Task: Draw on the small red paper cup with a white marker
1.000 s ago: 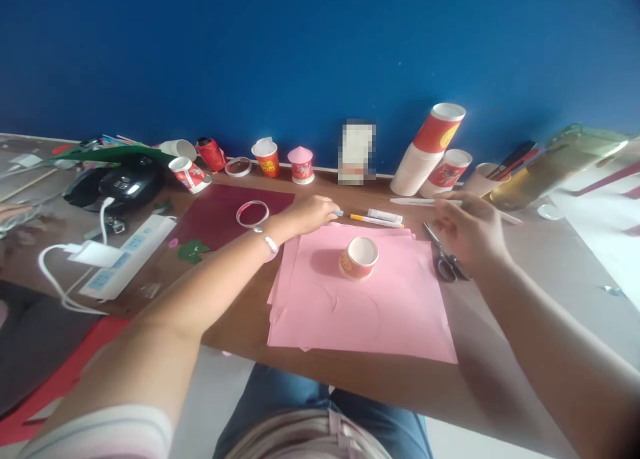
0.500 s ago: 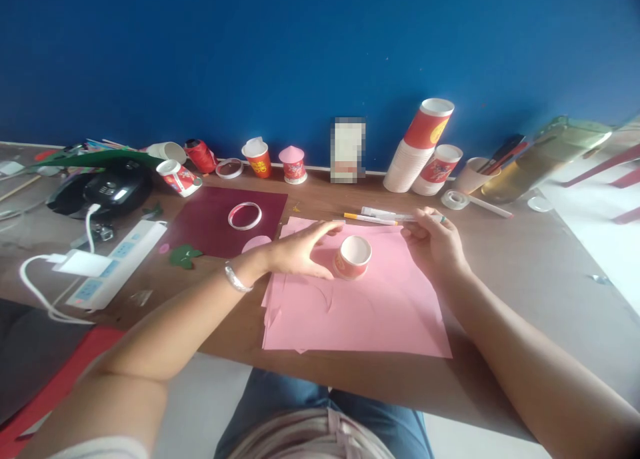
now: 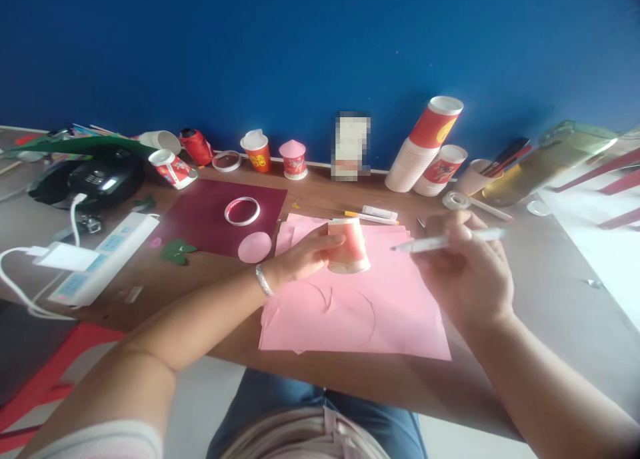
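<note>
- The cup (image 3: pixel 348 247) is sitting at the clock's centre, over the back part of the pink paper (image 3: pixel 345 326); whether it is touching the sheet, I cannot tell.
- It is standing nearly upright, narrower end up, its side glowing from red to peach, a white band edging the top and a wider whitish one edging the bottom.
- At 9 o'clock the left grip (image 3: pixel 307 254) is pinching the cup, the thumb lying on its near side.
- At 3 o'clock the right grip (image 3: pixel 470 266) is pinching the pen (image 3: pixel 425 244); the white barrel is blurring, and the dark tip is pointing towards 9, near the cup but apart.
- The paper is lying in an uneven stack, spreading to 6 o'clock and showing two curved lines.
- The brown table (image 3: pixel 320 196) is carrying it all: a pink disc (image 3: pixel 255 247) is lying at 9, beside a maroon sheet (image 3: pixel 195 212) that is bearing a ring (image 3: pixel 242 222).
- A cup with a pink cone (image 3: pixel 294 160) is standing at 11, a tall cup stack (image 3: pixel 410 162) is leaning between 1 and 2, and tape (image 3: pixel 456 200) is resting between 2 and 3.
- A blue wall (image 3: pixel 250 46) is rising behind, at 12.
- A red chair (image 3: pixel 40 379) is showing at 8.
</note>
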A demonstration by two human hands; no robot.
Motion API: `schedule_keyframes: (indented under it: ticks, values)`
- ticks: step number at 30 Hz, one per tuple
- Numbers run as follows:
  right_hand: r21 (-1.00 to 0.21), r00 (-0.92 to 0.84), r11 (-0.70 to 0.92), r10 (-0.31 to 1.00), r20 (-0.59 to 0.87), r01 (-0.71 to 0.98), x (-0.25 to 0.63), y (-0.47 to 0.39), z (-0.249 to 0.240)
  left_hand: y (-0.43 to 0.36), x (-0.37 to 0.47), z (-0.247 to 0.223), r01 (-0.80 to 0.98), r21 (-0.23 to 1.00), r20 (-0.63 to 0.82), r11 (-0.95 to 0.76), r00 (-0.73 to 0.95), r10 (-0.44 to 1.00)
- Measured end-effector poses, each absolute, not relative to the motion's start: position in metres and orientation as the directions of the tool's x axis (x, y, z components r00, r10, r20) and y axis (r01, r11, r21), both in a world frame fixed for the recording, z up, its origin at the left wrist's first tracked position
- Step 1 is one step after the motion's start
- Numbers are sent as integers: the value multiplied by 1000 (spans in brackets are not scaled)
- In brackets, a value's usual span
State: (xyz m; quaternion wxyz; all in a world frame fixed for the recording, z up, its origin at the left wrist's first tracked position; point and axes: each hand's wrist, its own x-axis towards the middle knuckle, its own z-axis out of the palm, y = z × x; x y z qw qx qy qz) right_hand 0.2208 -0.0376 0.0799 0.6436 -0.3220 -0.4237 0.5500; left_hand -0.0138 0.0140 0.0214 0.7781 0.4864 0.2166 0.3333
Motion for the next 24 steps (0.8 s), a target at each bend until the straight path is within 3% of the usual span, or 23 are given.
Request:
schedule_keyframes:
  ticks: [5,9,11,14,16,24]
  values:
    - [-934,-194,282,926,325,-220,205,-65,49,13,-15,14,-332,892,-36,307,626,779]
    - [-902,-257,431,868,425,-38,198,-71,32,12,-17,10,-303,916,-36,262,590,807]
    - [-814,-313,576,789,529,77,198,-71,32,12,-18,9,-308,915,-26,260,599,801]
    - [-510,-482,822,565,670,254,197,-72,33,14,-17,10,-338,897,-17,285,618,786]
    - [-336,-563,901,435,703,276,196,-73,30,15,-17,10,-351,891,-4,288,629,778]
    - [-233,-567,929,362,740,289,196,-66,26,16,-19,13,-300,913,-21,277,643,766]
